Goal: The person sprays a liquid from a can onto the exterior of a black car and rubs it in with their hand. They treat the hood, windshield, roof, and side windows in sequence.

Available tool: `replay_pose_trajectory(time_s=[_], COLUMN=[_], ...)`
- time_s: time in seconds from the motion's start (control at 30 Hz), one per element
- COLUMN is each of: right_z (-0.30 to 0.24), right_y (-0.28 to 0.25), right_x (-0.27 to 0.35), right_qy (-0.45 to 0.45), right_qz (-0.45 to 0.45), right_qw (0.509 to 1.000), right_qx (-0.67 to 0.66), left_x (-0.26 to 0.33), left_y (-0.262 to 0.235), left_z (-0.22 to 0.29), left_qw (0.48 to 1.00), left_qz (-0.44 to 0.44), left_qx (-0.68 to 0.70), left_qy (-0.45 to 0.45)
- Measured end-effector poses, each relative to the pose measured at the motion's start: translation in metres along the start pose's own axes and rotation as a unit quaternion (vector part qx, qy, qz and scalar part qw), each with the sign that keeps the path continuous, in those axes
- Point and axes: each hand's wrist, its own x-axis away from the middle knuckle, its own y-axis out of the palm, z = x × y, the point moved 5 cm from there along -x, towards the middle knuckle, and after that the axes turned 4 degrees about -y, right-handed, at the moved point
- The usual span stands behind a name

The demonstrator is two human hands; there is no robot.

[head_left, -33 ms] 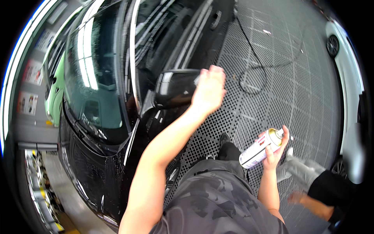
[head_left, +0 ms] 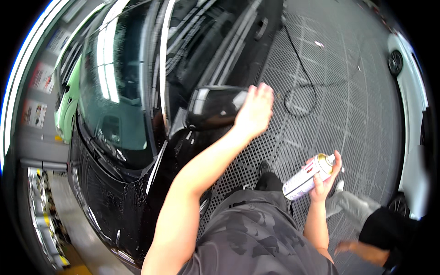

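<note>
Beside the black car [head_left: 123, 220], my left hand [head_left: 254, 114] is at the outer end of its black side mirror [head_left: 213, 107]. The fingers bend over the mirror's edge, and their tips are partly hidden and blurred. My right hand [head_left: 323, 183] is wrapped round a white spray can [head_left: 300, 181] with a gold-coloured top, held tilted in front of my right side. One finger reaches up to the white nozzle [head_left: 332, 158]. The can is well apart from the mirror. Water drops show on the car's windscreen [head_left: 110, 123] and bonnet.
A dark hose [head_left: 300, 59] lies looped on the grey grid floor [head_left: 316, 133]. Close by on my right is another person in grey trousers [head_left: 350, 204]. A light-coloured car [head_left: 412, 96] stands beyond. A green car [head_left: 68, 103] is past the black one.
My view has shifted slightly, moving the car and mirror rightward and down in the picture. My left hand stays at the mirror's end; my right still holds the can.
</note>
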Motion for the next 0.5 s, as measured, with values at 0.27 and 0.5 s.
replay_pose_trajectory(time_s=[0.27, 0.5], right_z=[-0.012, -0.012], right_y=[0.073, 0.268], right_x=[-0.127, -0.16], right_qy=[0.022, -0.023], right_qz=[-0.136, -0.431], right_qw=[0.985, 0.899], right_qx=[-0.103, 0.075], left_x=[0.082, 0.268], left_y=[-0.035, -0.038], left_z=[-0.103, -0.196], left_qw=[0.968, 0.94], left_qz=[0.088, 0.122], left_qx=[0.132, 0.064], left_qy=[-0.195, -0.312])
